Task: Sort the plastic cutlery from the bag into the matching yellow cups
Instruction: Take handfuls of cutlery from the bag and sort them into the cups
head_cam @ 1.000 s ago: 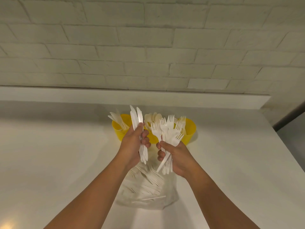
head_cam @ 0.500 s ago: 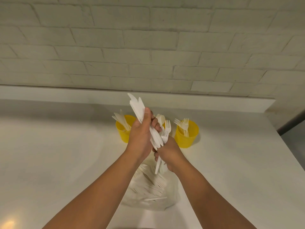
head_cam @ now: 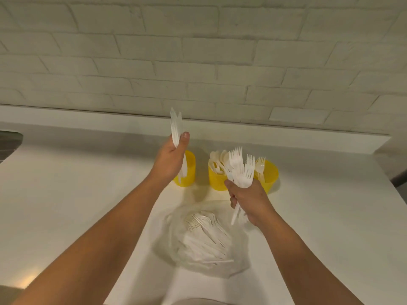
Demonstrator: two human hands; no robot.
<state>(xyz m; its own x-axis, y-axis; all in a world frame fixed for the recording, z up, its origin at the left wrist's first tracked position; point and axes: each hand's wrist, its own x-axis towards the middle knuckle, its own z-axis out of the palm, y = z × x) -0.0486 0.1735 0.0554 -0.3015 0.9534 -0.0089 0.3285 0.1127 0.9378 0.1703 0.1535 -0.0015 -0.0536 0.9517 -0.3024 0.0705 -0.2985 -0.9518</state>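
Note:
My left hand (head_cam: 170,159) grips a bunch of white plastic knives (head_cam: 176,128), blades pointing up, directly above and in front of the left yellow cup (head_cam: 189,172). My right hand (head_cam: 250,197) holds a bunch of white forks (head_cam: 241,170), tines up, in front of the middle yellow cup (head_cam: 217,181), which holds spoons, and the right yellow cup (head_cam: 269,175), which holds forks. A clear plastic bag (head_cam: 204,238) with more white cutlery lies on the counter between my forearms.
The white counter (head_cam: 77,194) runs back to a raised ledge (head_cam: 286,133) under a white brick wall. A dark sink edge (head_cam: 10,139) shows at the far left. The counter ends at the right, near a dark gap (head_cam: 400,179).
My hands have drawn apart: the left one carried the knives left and up over the left cup, the right one moved the forks right toward the middle and right cups.

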